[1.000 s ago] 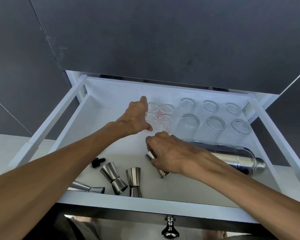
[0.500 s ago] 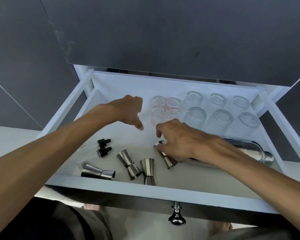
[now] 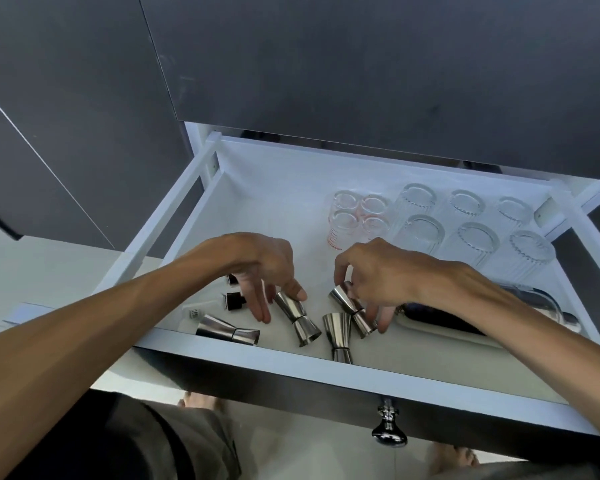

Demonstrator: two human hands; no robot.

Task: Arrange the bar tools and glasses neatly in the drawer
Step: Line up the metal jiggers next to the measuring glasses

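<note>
Both hands reach for loose jiggers at the front of the open drawer [image 3: 222, 344].

The left hand [image 3: 264, 268], fingers spread apart, touches one steel jigger [image 3: 297, 318] with its thumb; the right hand [image 3: 378, 275] curls loosely around another jigger [image 3: 352, 308], seemingly to line them up. Two more jiggers [image 3: 227, 330] lie toward the person; the glasses [image 3: 423, 233] stand in rows beyond the right hand.

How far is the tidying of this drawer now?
Done: ribbed glasses and small measuring glasses stand in rows at the back. In hand: left hand and right hand each touch a jigger. Left: four jiggers and dropper bottles lie scattered in front.
</note>
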